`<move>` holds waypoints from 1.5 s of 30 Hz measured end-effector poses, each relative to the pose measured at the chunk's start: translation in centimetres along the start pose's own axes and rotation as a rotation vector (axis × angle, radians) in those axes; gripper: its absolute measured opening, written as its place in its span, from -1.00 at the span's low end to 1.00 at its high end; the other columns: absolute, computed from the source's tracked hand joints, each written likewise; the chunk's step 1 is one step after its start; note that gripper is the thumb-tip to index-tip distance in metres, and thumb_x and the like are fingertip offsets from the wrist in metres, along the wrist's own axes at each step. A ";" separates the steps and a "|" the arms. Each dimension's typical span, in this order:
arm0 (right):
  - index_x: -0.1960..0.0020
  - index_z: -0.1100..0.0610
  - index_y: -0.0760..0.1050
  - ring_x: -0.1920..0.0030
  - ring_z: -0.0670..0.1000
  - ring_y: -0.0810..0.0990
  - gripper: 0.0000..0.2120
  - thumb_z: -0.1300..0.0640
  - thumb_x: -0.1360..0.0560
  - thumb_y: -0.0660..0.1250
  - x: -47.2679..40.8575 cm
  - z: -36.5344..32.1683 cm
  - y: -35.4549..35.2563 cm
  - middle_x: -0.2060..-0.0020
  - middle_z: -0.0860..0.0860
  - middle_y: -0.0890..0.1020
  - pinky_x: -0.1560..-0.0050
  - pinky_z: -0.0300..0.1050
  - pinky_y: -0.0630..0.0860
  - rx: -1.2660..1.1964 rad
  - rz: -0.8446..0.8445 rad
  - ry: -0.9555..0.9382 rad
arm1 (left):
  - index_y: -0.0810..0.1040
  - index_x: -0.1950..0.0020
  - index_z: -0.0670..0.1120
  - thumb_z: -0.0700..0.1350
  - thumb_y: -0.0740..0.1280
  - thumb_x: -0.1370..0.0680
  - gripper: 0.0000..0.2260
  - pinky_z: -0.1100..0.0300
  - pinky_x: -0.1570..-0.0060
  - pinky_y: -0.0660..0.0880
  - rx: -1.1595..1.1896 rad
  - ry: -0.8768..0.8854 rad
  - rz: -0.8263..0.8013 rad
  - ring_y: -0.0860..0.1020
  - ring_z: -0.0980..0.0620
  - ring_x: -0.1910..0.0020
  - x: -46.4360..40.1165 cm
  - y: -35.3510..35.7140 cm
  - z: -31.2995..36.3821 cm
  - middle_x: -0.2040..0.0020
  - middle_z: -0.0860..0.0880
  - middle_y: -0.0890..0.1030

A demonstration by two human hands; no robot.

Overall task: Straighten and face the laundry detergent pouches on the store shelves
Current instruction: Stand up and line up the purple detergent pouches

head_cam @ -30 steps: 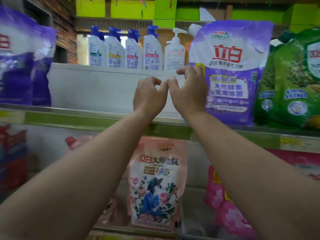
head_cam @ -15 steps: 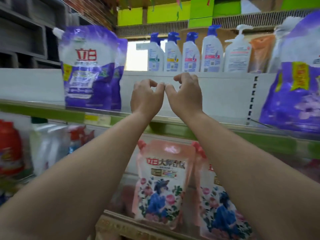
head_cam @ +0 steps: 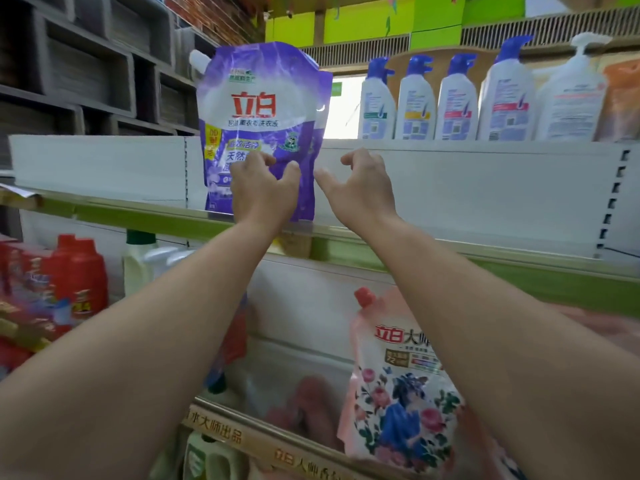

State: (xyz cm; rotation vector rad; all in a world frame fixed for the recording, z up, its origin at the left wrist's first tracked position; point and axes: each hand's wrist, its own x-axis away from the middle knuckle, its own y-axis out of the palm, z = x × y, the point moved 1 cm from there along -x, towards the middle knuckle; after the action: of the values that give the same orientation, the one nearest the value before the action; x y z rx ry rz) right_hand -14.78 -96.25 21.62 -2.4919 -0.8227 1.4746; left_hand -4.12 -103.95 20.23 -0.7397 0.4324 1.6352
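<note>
A purple and white detergent pouch (head_cam: 256, 109) stands upright on the upper shelf (head_cam: 138, 216), label facing me, with a white spout at its top left. A second purple pouch (head_cam: 320, 140) stands just behind it, only its right edge showing. My left hand (head_cam: 263, 192) lies over the front pouch's lower part, fingers half curled against the label and thumb spread; I see no fold pinched. To the right of both pouches, my right hand (head_cam: 360, 188) hovers before the white back panel with fingers loosely curled, holding nothing. A pink floral pouch (head_cam: 398, 375) stands on the shelf below.
White pump bottles with blue caps (head_cam: 457, 98) line a higher shelf behind the back panel. Red detergent bottles (head_cam: 79, 271) and pale jugs (head_cam: 138, 261) stand at the lower left. The upper shelf is bare to the right of the purple pouches.
My view and both hands have swung left along the upper shelf. The hands, thumbs touching before, have parted, and the left one now lies over the purple pouch.
</note>
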 end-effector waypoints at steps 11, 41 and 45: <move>-0.35 0.12 0.31 0.07 -0.01 0.48 -0.40 -0.23 -0.47 0.28 -4.6 -1.0 5.0 -0.25 0.08 0.38 -0.02 -0.03 0.54 -0.146 -0.151 0.117 | 0.27 -0.49 0.01 0.16 0.24 -0.55 -0.45 -0.04 -0.36 0.29 -0.080 -0.066 0.085 0.29 -0.16 -0.39 -4.6 -1.8 -2.7 -0.42 -0.13 0.27; -0.13 0.10 0.39 0.17 -0.12 0.60 -0.57 -0.25 -0.56 0.10 -8.0 -1.2 11.9 0.04 -0.03 0.60 0.42 -0.29 0.37 -0.356 0.306 0.404 | 0.43 0.24 -0.08 0.15 0.13 -0.59 -0.64 -0.04 -0.04 0.55 0.476 -0.370 -0.198 0.62 -0.14 0.11 -17.8 -1.3 -9.7 0.14 -0.10 0.63; -0.16 0.11 0.37 0.17 -0.09 0.62 -0.48 -0.32 -0.52 0.10 -7.8 -1.2 12.1 0.07 -0.02 0.62 0.39 -0.25 0.42 -0.397 0.264 0.483 | 0.52 0.19 -0.02 0.29 0.13 -0.56 -0.57 0.11 0.11 0.57 0.635 -0.419 -0.365 0.66 -0.01 0.29 -17.3 -1.3 -10.4 0.35 0.01 0.68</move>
State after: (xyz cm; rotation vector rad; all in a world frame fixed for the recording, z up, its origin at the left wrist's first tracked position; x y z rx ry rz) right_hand -11.98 -110.22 23.72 -3.1615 -0.7707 0.7394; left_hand 0.68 -123.11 24.60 0.0107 0.4463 1.1636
